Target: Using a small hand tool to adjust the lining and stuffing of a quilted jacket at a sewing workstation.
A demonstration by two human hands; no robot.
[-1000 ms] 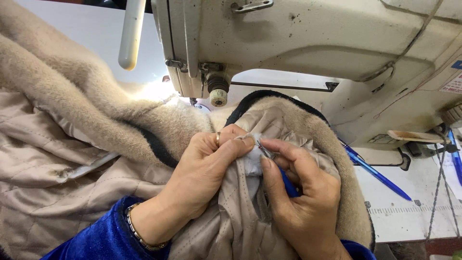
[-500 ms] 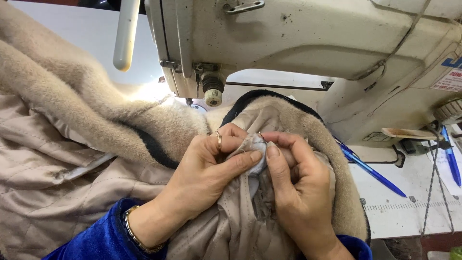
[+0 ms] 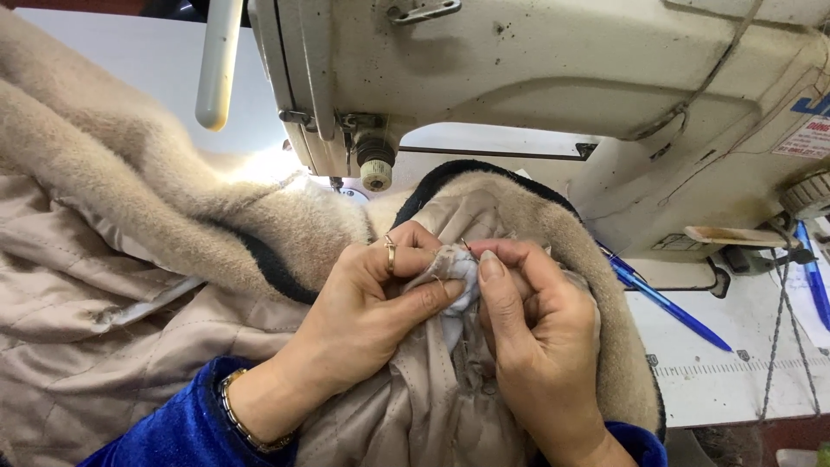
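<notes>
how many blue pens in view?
2. One blue pen lies on the table right of the beige garment, its upper end behind the fabric. Another pen is at the right edge, under the sewing machine. More may be hidden.

Blue velvet sleeves [image 3: 177, 428], gold ring [image 3: 390, 253], bracelet [image 3: 238, 421]

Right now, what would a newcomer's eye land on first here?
Two hands at the centre: the left hand and right hand pinch a small fold of beige lining together. Around them lies a fuzzy tan coat, and a worn cream sewing machine looms just behind.
</notes>
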